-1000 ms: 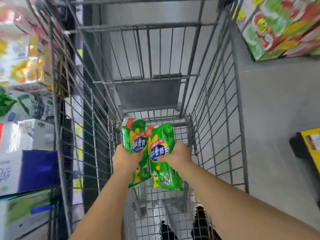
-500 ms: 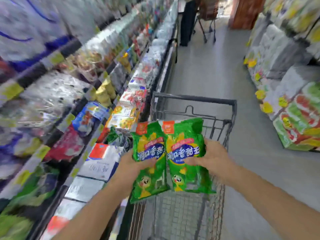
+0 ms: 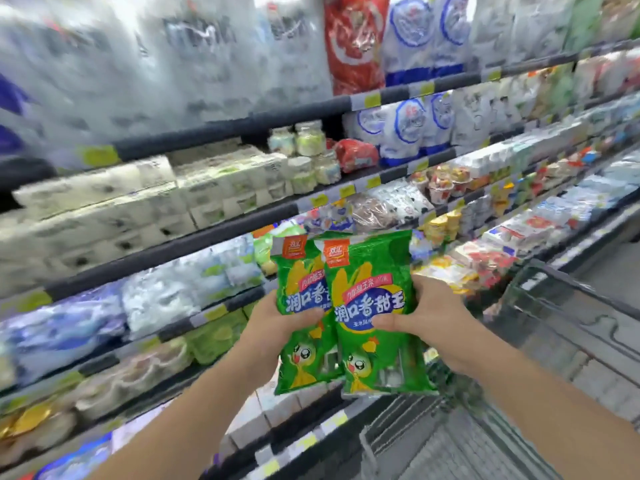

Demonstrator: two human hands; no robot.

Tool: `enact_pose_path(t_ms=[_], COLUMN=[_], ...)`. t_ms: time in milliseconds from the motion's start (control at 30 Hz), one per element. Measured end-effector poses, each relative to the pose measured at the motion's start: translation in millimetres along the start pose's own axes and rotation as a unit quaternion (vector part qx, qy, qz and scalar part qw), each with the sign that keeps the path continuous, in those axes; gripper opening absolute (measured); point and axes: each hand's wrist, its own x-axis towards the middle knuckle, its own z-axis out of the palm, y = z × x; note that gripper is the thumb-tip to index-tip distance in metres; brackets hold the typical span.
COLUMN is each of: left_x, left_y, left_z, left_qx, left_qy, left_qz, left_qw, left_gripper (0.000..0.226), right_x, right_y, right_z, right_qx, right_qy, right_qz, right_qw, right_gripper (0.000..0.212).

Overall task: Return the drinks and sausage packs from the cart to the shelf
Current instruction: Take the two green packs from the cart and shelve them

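I hold two green sausage packs upright, side by side, in front of the shelf. My left hand [image 3: 277, 323] grips the left sausage pack [image 3: 298, 289] at its middle. My right hand [image 3: 426, 317] grips the right sausage pack [image 3: 370, 285], which overlaps the left one slightly. Both packs hang above the wire cart [image 3: 540, 327], whose rim and basket show at the lower right. The shelf [image 3: 194, 244] rises behind the packs in several tiers of packaged goods. More green packs [image 3: 214, 337] lie on a lower tier just left of my left wrist.
White cartons [image 3: 121, 206] fill the middle tier at left. Blue-and-white bags [image 3: 412, 123] and a red bag [image 3: 356, 43] stand at the upper right. Small cups [image 3: 446, 181] and flat packs run along the right tiers. The shelf's front edge lies close to the cart.
The view has swung from the cart and aisle to face the shelf. Both hands have lifted the two packs out of the cart toward the shelf's middle tiers.
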Motion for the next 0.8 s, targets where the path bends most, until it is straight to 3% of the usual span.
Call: enact_pose_path(t_ms=[333, 467, 600, 800], left_x=[-165, -241, -306, -376], left_y=[-15, -25, -32, -41], left_z=[-264, -379, -488, -606], left_qx=[-0.073, -0.074, -0.063, -0.069], left_qy=[0.265, 0.333, 0.392, 0.447], left_qz=[0.043, 0.043, 0.054, 0.048], left_qw=[0.960, 0.939, 0.916, 0.891], left_gripper=[0.035, 0.048, 0.034, 0.036], right_x=[-12, -41, -70, -97], right_y=[-78, -102, -123, -149], right_z=[302, 442, 575, 721], right_qx=[0.014, 0.038, 0.048, 0.035], right_qy=[-0.245, -0.327, -0.394, -0.451], right_qz=[-0.055, -0.055, -0.061, -0.065], right_qw=[0.968, 0.943, 0.916, 0.890], right_gripper=[0.055, 0.056, 0.061, 0.047])
